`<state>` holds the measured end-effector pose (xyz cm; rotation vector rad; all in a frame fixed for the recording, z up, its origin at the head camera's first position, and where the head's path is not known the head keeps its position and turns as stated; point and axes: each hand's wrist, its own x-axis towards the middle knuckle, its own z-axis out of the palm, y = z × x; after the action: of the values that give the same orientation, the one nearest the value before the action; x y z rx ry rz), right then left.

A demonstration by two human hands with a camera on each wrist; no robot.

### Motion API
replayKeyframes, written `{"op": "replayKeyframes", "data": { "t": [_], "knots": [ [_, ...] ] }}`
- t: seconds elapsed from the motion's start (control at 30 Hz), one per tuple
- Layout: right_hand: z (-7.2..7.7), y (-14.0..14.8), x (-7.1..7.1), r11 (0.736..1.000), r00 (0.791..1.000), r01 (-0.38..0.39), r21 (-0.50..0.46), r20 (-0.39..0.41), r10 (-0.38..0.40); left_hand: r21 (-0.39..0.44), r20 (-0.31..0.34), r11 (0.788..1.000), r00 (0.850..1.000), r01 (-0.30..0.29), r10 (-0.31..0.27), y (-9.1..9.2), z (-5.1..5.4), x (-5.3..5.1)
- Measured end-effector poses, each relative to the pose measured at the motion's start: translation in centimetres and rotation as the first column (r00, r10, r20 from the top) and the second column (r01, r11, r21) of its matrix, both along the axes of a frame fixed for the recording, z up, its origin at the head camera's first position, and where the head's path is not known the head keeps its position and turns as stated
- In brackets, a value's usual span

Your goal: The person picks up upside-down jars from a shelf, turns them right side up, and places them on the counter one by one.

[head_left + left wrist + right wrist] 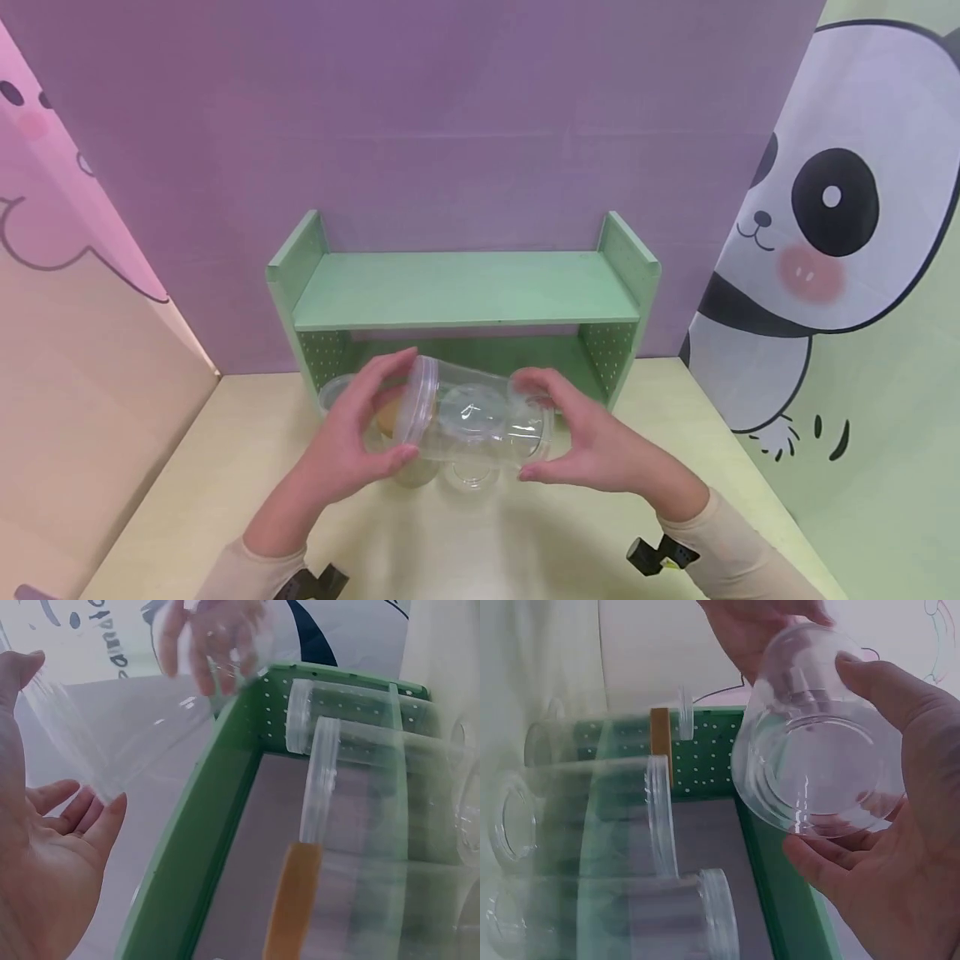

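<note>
A clear plastic jar point(480, 421) is held lying on its side in the air, its ridged lid end to the left. My left hand point(352, 437) grips that lid end between thumb and fingers. At the other end, my right hand point(592, 437) holds the round base, fingers above and thumb below. The right wrist view shows the jar's base point(817, 769) facing the camera, with the right thumb and fingers around it. In the left wrist view the jar point(142, 720) is faint, and the left hand point(60, 855) supports its near end.
Behind the hands stands a green two-tier shelf point(465, 292) on a pale table point(232, 433). Several other clear jars point(592, 817) stand in front of it, partly hidden by the hands in the head view. One has an orange-brown lid point(292, 904).
</note>
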<state>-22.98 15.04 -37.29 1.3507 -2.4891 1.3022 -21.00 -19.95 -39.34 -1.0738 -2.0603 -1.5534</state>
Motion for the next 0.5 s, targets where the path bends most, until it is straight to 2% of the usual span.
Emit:
{"op": "replayKeyframes", "data": {
  "t": [0.23,0.5],
  "knots": [
    [-1.1,-0.7,0.6,0.998,0.991,0.040,0.045,0.122,-0.046,-0.001,0.003,1.000,1.000,0.004,-0.004,0.5,1.2,0.4],
    [-1.9,-1.2,1.0,0.996,0.981,0.070,0.047,0.176,-0.078,-0.024,-0.007,0.999,1.000,0.026,-0.027,1.6,2.4,0.0]
  ]
}}
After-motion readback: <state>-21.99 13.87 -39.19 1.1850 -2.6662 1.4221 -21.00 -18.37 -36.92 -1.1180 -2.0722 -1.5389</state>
